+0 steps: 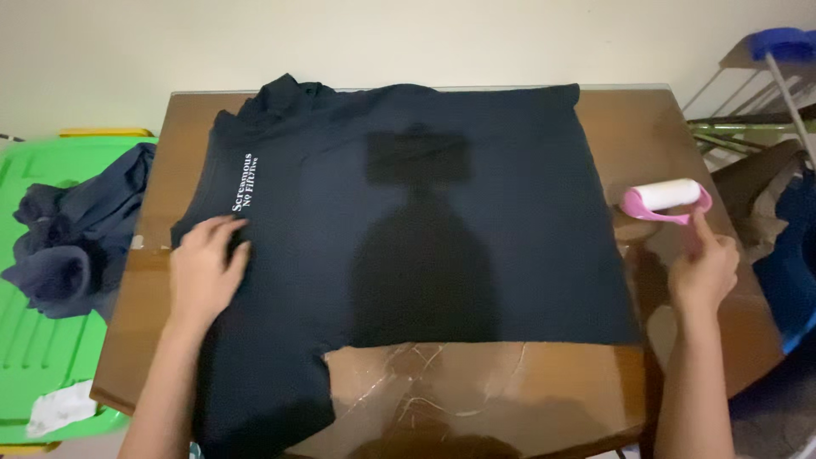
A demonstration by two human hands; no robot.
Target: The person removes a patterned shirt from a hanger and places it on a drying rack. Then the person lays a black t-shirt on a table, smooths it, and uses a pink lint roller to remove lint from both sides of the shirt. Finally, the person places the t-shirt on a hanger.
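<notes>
Brown wooden surface (510, 399), dark t-shirt (408, 212) spread flat: soft, limp, light. Left hand (204, 268) pressed open-palmed near sleeve. Right hand (704, 268) loosely open, empty, fingertip touching pink lint roller (665, 201); best held by handle.

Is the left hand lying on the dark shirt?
Yes, the left hand lies flat, palm down, on the dark shirt.

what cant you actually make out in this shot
- Right hand: motion-blurred in the head view, so whether it grips the lint roller or only nears it cannot be told.
- Dark t-shirt: its lower left part runs off the bottom edge.
- Table under the shirt: covered by the cloth.
- Left hand: its palm is hidden, pressed flat on the shirt.
</notes>
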